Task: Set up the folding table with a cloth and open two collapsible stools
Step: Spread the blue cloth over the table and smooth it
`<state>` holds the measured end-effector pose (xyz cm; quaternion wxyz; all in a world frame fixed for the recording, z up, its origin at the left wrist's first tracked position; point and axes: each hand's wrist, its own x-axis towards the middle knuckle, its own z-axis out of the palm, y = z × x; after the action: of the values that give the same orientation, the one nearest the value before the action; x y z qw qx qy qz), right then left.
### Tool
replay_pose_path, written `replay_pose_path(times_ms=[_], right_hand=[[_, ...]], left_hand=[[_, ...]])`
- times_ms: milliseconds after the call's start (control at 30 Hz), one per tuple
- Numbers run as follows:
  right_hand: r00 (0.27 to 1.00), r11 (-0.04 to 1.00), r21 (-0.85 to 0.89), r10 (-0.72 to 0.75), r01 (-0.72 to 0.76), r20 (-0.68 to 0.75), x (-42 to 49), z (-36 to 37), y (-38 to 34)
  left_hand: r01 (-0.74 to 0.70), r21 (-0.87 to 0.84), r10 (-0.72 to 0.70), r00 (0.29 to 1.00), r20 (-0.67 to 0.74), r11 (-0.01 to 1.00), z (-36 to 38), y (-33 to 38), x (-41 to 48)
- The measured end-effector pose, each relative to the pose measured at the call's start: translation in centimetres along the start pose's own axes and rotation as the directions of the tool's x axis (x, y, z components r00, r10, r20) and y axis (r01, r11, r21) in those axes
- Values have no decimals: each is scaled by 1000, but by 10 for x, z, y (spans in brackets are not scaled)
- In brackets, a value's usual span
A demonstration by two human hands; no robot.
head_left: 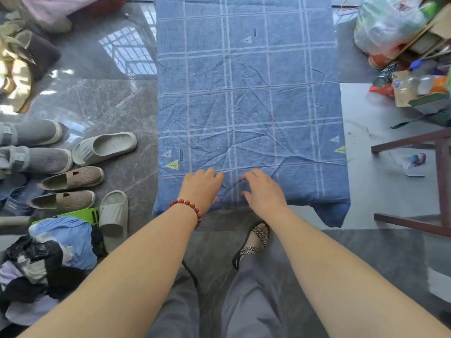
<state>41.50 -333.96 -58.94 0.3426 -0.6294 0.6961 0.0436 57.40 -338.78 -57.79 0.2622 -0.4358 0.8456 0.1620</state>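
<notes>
A blue cloth with pale check lines and small leaf prints lies spread over the table and hides it completely; its near edge hangs down, with one corner drooping at the right. My left hand, with a red bead bracelet on the wrist, rests on the cloth at the near edge with fingers bent. Close beside it my right hand presses on the cloth with fingers spread. A small crease runs between the two hands. No stool is in view.
Several shoes and slippers lie on the floor to the left, above a heap of clothes. Plastic bags and clutter fill the far right. A dark red frame stands at the right. My sandalled foot is under the near edge.
</notes>
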Motion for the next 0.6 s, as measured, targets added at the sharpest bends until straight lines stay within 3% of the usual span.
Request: replay_pose_path(times_ms=[367, 600], right_hand=[[1000, 1000, 28, 11, -11, -18, 9, -15, 53], [985, 986, 123, 126, -111, -117, 14, -36, 95]], left_hand=[[-88, -29, 87, 996, -21, 996, -20, 60, 46], [-92, -80, 89, 995, -39, 992, -30, 92, 73]])
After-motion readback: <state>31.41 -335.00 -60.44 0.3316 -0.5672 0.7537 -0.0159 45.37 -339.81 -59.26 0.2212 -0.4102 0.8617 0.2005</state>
